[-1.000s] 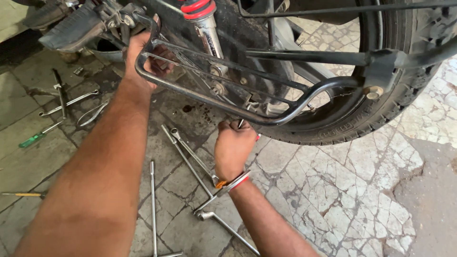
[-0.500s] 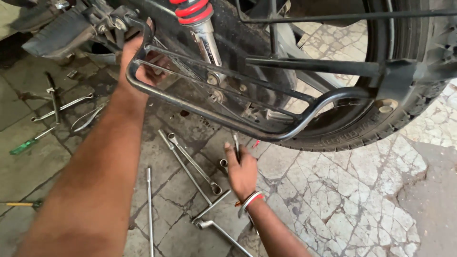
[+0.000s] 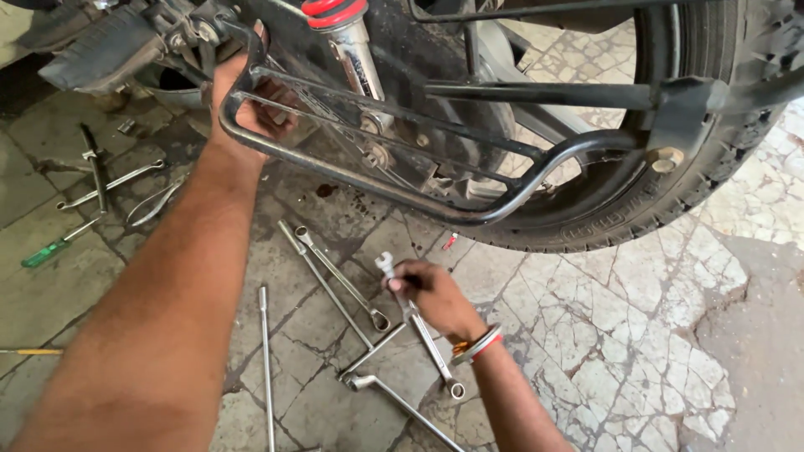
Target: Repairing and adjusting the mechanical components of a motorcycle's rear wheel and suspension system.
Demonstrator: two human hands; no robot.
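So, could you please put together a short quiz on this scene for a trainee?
1. True or false: the left hand grips the motorcycle's black side guard frame.
2. What does the right hand hold? A) green screwdriver B) silver spanner C) pliers
3. Where does the green screwdriver lie: left or right of the picture?

Key: 1 true. 2 B, the silver spanner, low over the tiled floor. 3 left.

Floor (image 3: 636, 335) of cracked pale stone mosaic, joints dark with grime; grey square paving (image 3: 50, 285) at left, oil-stained near centre. Daylight, bright at upper right. No walls visible.
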